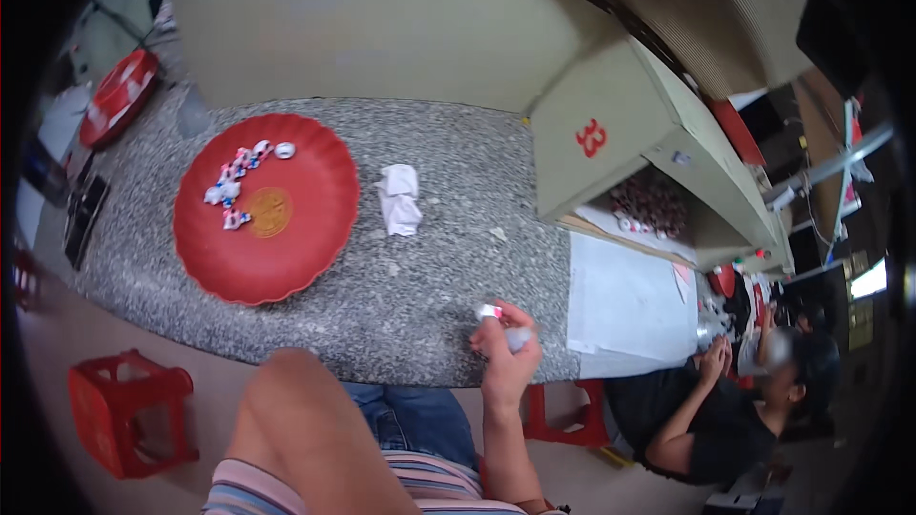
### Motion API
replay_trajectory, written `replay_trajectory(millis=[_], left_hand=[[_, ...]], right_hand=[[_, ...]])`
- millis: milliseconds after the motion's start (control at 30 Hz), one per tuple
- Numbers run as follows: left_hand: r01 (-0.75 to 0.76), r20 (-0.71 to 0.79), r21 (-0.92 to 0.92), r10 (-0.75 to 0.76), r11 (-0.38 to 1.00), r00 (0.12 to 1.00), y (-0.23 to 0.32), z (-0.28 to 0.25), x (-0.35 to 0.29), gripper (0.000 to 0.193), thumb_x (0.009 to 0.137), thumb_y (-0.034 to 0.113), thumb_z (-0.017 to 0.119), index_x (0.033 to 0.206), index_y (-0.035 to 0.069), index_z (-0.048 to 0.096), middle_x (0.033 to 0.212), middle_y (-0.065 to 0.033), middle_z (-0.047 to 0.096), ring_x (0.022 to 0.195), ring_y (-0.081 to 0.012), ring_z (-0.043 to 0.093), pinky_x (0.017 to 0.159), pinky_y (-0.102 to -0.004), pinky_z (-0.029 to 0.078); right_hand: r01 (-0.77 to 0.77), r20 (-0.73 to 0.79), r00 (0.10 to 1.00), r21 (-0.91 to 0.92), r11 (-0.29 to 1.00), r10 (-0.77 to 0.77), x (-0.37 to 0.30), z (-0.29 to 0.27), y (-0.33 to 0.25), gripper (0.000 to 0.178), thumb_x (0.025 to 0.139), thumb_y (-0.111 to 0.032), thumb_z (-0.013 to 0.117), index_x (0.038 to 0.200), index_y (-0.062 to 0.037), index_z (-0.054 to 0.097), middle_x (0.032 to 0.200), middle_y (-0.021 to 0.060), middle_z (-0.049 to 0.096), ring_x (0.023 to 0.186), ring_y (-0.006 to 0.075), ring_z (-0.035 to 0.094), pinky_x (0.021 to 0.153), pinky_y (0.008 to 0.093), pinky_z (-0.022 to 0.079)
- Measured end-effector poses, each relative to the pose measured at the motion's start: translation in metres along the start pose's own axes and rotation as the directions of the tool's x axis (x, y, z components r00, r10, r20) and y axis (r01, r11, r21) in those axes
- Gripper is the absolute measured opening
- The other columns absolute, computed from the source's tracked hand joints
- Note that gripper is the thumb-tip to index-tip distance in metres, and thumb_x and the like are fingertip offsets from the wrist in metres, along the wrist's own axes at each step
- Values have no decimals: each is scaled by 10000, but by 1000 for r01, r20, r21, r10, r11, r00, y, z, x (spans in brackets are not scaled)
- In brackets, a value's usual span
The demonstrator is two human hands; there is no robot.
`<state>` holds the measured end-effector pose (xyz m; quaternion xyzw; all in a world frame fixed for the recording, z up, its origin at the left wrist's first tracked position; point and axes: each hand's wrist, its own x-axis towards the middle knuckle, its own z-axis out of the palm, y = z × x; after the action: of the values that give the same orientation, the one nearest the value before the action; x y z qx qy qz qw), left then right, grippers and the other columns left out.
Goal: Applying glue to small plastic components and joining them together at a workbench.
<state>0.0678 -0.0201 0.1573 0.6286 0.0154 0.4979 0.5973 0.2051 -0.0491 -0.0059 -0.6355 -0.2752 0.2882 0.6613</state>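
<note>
My right hand (508, 355) is closed near the front edge of the speckled grey counter, holding a small white-and-pink piece (489, 311) between thumb and fingers. Another pale, cloudy item (517, 339) shows against its fingers; its kind is unclear. My left arm (291, 401) is bent sharply at the elbow beside the counter, and its hand is out of view. To the left sits a large red scalloped plate (310, 262) with a gold emblem. Several small white pieces (229, 176) with pink and blue markings lie in its upper left part. A crumpled white tissue (400, 200) rests right of the plate.
A white sheet (625, 300) covers the counter at right, below an open-fronted grey box (611, 119) with dark reddish items inside. A grey panel stands behind. Red stools (129, 410) are below. A person in black (706, 410) sits at the right.
</note>
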Motion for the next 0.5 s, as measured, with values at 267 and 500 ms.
replay_trajectory(millis=[267,500], left_hand=[[-47,-93,-148,33,988,995,-17,-31,-25,749,709,556,392,1075,-65,188,1094,-225,158,1015,-321,206,874,-391,165],[-143,-147,-192,116,971,982,-9,-73,-26,890,692,632,393,1157,-92,167,1192,-259,132,1111,-348,185,943,-417,142]], right_hand=[[92,-138,986,-17,996,-93,-14,2,29,237,786,-40,569,1006,25,512,613,55,528,520,118,510,481,221,419],[-54,-170,985,-202,978,19,-16,-1,18,298,814,-191,559,1039,4,564,708,60,561,585,130,522,508,250,439]])
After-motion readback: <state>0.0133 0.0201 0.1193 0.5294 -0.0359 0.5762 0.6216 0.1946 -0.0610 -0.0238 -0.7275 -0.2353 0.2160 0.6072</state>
